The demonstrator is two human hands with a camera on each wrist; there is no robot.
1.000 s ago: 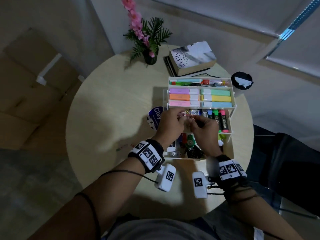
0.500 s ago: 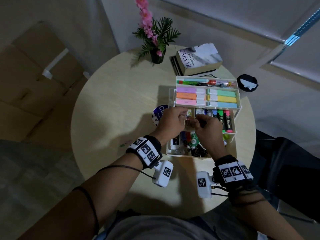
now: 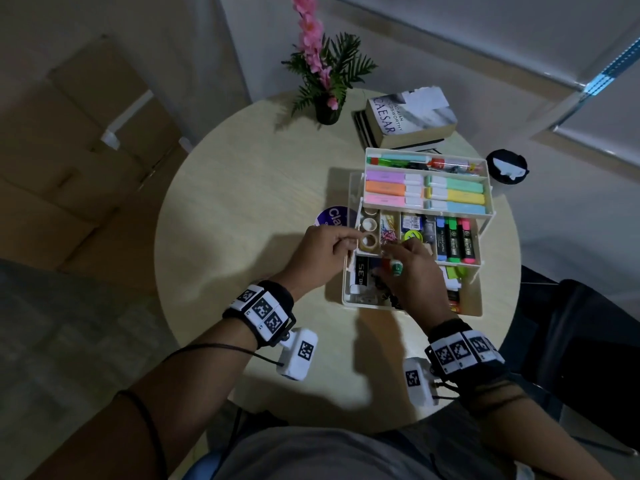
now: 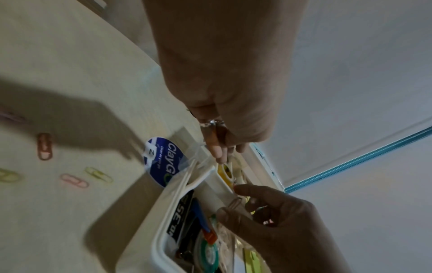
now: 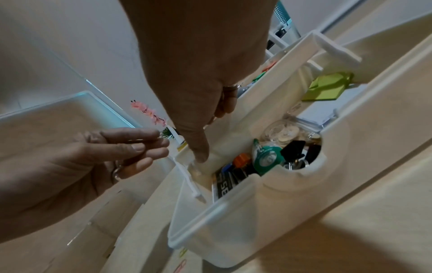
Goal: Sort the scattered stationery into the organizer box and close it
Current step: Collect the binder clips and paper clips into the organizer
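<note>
Both hands over the open white organizer box [image 3: 412,303] on the round table [image 3: 242,209].

The left hand [image 3: 322,252] pinches something thin, too small to name, between thumb and fingers just beside the box's left wall. The right hand [image 3: 412,268] has fingers curled, a paper clip [image 4: 235,203] nipped at their tips above the bottom bin. Beyond the fingers, tiered trays stand swung open, full of highlighters [image 3: 424,194]. Left of the fingers, loose paper clips [image 4: 74,180] lie on bare tabletop.

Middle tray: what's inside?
In the middle tray: tape rolls, coloured paper clips, three dark highlighters. The right hand covers its near centre; contents there can't be seen.
</note>
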